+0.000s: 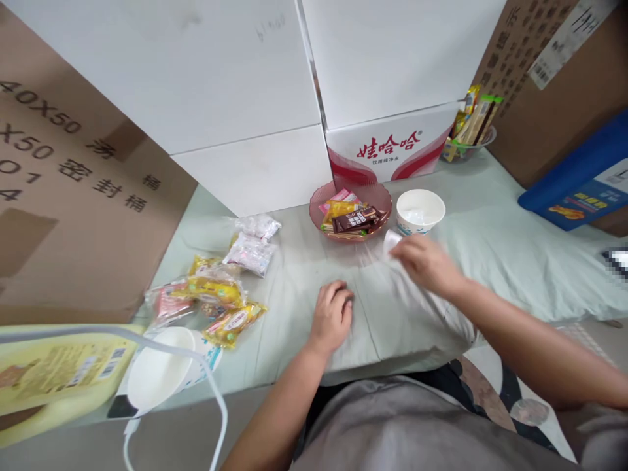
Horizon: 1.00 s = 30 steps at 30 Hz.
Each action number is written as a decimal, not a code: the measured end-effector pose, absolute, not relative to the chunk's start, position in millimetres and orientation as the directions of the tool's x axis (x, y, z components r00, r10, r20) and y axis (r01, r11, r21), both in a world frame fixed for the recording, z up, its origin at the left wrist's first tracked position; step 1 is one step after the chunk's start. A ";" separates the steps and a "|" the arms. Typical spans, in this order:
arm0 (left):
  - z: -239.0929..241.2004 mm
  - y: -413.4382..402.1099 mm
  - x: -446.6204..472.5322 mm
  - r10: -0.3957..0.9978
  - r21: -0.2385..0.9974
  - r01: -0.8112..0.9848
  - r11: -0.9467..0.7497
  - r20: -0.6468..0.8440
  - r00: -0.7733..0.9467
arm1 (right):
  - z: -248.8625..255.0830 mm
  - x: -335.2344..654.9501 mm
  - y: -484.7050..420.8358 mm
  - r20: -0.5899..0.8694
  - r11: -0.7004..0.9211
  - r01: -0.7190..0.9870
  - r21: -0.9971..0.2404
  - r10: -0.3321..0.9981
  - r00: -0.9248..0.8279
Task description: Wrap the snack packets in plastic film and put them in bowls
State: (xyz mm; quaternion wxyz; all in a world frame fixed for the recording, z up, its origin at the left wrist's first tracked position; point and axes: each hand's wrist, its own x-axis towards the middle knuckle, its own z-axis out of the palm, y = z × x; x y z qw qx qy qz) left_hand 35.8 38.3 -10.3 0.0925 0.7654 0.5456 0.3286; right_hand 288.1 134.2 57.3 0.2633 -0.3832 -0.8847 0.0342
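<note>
My left hand point(333, 315) rests on the pale green cloth, fingers loosely bent and slightly apart, with nothing in them. My right hand point(426, 263) is blurred by motion; its fingers pinch a small white packet point(391, 242), whose kind I cannot make out. The packet is just left of and in front of a white paper bowl point(424, 200) with something clear and whitish inside. Left of that bowl stands a pink glass bowl point(320, 224) of wrapped snacks, with a dark brown snack packet point(354, 220) on top.
Several wrapped snacks point(216, 292) lie on the left. Below them a paper bowl point(159, 369) lies tipped beside a white cable point(216, 386) and a yellow container point(63, 373). White boxes point(255, 170) line the back. On the right are a snack-filled clear bowl point(464, 152) and a blue container point(579, 176).
</note>
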 end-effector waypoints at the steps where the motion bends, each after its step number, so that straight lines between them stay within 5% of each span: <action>1: -10.0 38.8 36.7 0.896 0.489 0.780 -0.391 0.395 0.201 | 68.4 295.4 150.0 0.481 0.627 0.740 -0.244 0.741 -0.469; 4: -8.6 40.6 38.7 0.898 0.465 0.791 -0.397 0.376 0.229 | 94.0 306.2 198.8 0.356 0.370 0.915 -0.159 0.886 -0.297; 7: -7.0 41.5 38.9 0.895 0.455 0.792 -0.406 0.374 0.244 | 98.2 301.1 240.7 -0.168 0.246 0.968 -0.042 0.954 -0.249; 9: -5.9 41.8 38.3 0.893 0.455 0.790 -0.411 0.373 0.250 | 91.4 294.4 260.1 -0.372 0.236 0.971 -0.029 0.899 -0.229; 13: -4.4 42.3 38.1 0.903 0.474 0.785 -0.399 0.351 0.248 | 74.5 287.4 277.6 -0.471 0.224 0.972 -0.064 0.852 -0.228; 21: 1.8 40.0 31.5 0.901 0.428 0.822 -0.376 0.376 0.217 | 93.6 302.8 263.8 -0.391 0.270 0.956 -0.115 0.873 -0.293; 25: 37.8 57.4 -8.2 0.900 0.196 0.979 -0.058 0.434 -0.034 | 107.7 326.8 214.6 0.003 0.325 0.919 -0.221 0.943 -0.333; 30: 69.9 97.5 -64.2 0.957 -0.136 0.958 0.252 0.182 -0.226 | 88.1 360.7 136.9 0.129 0.514 0.761 -0.396 0.851 -0.508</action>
